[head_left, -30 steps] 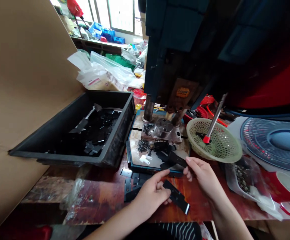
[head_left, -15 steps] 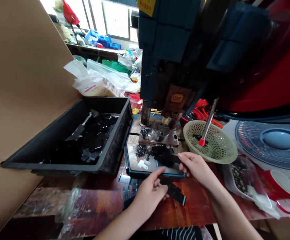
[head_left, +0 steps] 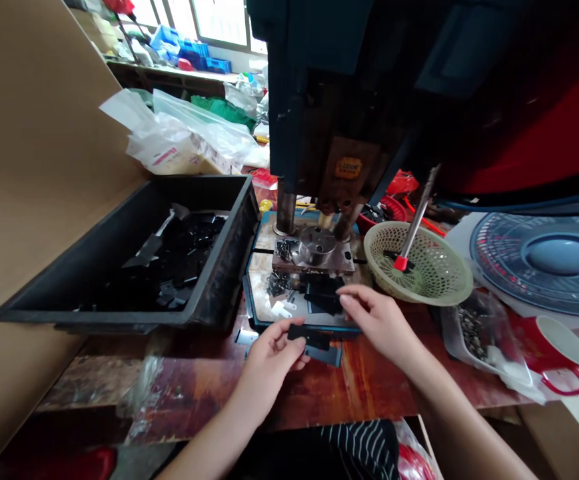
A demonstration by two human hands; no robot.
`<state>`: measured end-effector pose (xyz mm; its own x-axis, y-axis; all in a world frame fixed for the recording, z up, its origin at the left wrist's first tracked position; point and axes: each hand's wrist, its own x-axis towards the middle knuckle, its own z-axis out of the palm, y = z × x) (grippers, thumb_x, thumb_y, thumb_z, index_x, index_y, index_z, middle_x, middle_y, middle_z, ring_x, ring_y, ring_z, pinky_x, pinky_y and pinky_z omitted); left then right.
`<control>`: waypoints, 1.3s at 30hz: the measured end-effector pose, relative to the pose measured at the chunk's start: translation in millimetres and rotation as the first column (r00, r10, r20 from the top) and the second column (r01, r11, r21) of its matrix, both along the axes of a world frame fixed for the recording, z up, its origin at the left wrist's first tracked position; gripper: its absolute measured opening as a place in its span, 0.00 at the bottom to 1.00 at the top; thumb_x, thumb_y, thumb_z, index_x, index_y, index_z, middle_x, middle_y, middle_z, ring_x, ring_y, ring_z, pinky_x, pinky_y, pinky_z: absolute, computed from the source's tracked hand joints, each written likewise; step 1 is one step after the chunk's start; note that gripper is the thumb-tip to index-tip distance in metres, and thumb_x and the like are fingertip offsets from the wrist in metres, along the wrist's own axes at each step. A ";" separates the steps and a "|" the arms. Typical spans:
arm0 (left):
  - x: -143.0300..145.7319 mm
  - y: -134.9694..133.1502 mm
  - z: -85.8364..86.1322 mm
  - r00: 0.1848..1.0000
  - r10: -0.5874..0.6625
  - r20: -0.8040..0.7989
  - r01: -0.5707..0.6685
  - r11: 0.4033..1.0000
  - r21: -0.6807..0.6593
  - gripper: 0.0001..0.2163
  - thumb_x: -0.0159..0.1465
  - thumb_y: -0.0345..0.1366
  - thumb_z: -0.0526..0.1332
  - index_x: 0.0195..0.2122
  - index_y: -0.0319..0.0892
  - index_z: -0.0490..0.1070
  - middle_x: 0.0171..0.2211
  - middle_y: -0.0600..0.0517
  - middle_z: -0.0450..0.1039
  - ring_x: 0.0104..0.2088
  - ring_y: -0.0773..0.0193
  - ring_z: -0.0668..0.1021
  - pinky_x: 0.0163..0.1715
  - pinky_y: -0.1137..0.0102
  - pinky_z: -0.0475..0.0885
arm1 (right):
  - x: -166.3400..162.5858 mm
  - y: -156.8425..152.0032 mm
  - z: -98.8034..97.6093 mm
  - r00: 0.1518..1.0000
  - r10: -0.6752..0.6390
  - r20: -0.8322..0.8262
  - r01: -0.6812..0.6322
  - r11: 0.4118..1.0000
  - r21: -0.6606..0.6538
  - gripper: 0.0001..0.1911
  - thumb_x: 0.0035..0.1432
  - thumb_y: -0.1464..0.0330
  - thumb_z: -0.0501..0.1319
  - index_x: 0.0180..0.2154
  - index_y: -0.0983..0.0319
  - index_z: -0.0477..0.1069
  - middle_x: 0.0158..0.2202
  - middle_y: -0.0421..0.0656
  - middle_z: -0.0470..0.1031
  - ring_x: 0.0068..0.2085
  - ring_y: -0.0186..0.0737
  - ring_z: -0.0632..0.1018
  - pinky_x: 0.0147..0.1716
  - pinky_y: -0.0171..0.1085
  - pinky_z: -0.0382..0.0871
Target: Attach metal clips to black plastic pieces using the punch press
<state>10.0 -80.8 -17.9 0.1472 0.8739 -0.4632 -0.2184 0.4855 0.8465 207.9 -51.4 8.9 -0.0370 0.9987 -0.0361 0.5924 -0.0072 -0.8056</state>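
My left hand (head_left: 276, 353) is closed round a few flat black plates (head_left: 314, 337), pinched between thumb and fingers over the table's front part. The plates overlap and point to the right. My right hand (head_left: 374, 317) has thumb and forefinger closed at the right end of a black plate (head_left: 323, 303). This plate lies over other dark plates on the machine's base (head_left: 264, 293). Behind them a round metal block (head_left: 317, 245) sits on a steel die plate. Small black bits (head_left: 278, 284) and white tabs (head_left: 282, 309) lie left of the plates.
A black bin (head_left: 199, 313) of black pieces stands left, beside cardboard. The blue press (head_left: 309, 100) rises ahead. To the right are a green basket (head_left: 419, 293) with a red-tipped rod (head_left: 416, 220), a tub of small parts (head_left: 474, 333), a red mug (head_left: 554, 350) and a fan (head_left: 564, 257).
My view has tilted down. The plates in my left hand are now fanned more level and closer together. My right hand has brought its black plate down against the pile on the base.
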 end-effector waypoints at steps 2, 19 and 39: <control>0.8 0.1 0.8 1.000 0.009 -0.005 -0.009 1.000 0.004 0.20 0.51 0.38 0.67 0.44 0.38 0.70 0.26 0.55 0.71 0.25 0.69 0.75 0.28 0.74 0.70 | -4.5 -16.1 0.4 0.993 0.118 0.008 -0.118 0.993 0.004 0.13 0.59 0.60 0.56 0.41 0.58 0.74 0.35 0.42 0.77 0.35 0.39 0.76 0.35 0.36 0.67; -4.6 -8.6 -8.1 0.992 -0.079 0.094 0.077 0.997 0.027 0.18 0.55 0.38 0.66 0.45 0.38 0.70 0.22 0.57 0.68 0.25 0.70 0.72 0.26 0.76 0.66 | -13.5 -48.2 -23.8 1.000 -0.028 -0.010 0.029 0.976 0.214 0.08 0.59 0.63 0.59 0.35 0.57 0.76 0.34 0.41 0.80 0.35 0.38 0.80 0.37 0.33 0.72; -6.7 -3.7 -10.5 0.996 0.008 0.085 -0.006 1.000 -0.018 0.18 0.54 0.37 0.66 0.45 0.40 0.72 0.28 0.54 0.72 0.30 0.68 0.77 0.32 0.75 0.72 | -3.9 -7.0 -36.0 0.949 -0.102 0.298 -0.080 0.836 0.543 0.11 0.63 0.69 0.54 0.43 0.59 0.73 0.41 0.46 0.78 0.42 0.42 0.78 0.46 0.41 0.71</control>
